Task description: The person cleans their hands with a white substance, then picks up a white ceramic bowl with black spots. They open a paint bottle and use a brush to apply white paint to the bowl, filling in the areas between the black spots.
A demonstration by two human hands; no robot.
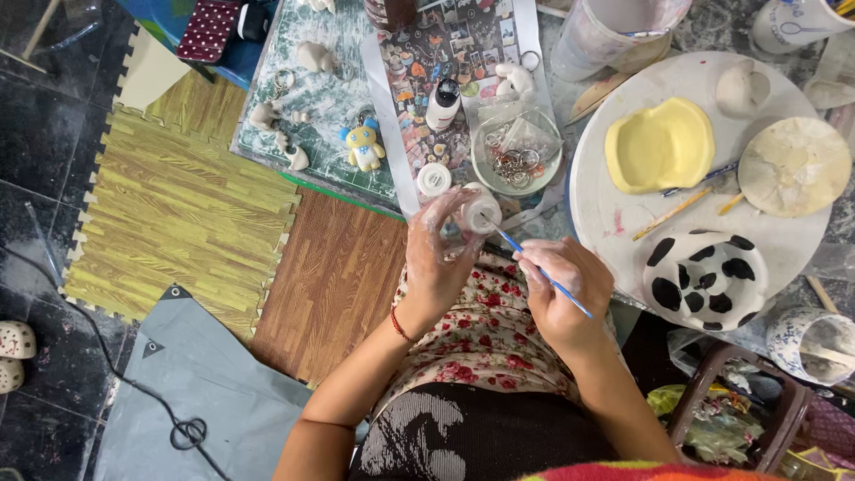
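**Brush tip in the bottle**

My left hand (438, 254) has its fingers wrapped around a small clear bottle (476, 214), held above my lap, just off the near edge of the table. My right hand (561, 289) pinches a thin blue brush (543, 276), its tip at the bottle mouth. White cap (434, 178) sits near the table's near edge, beside a dish of metal rings (517, 160). Round white board (614, 214) to the right carries a yellow dish (661, 145) and a black-spotted bowl (705, 279) at its near edge.
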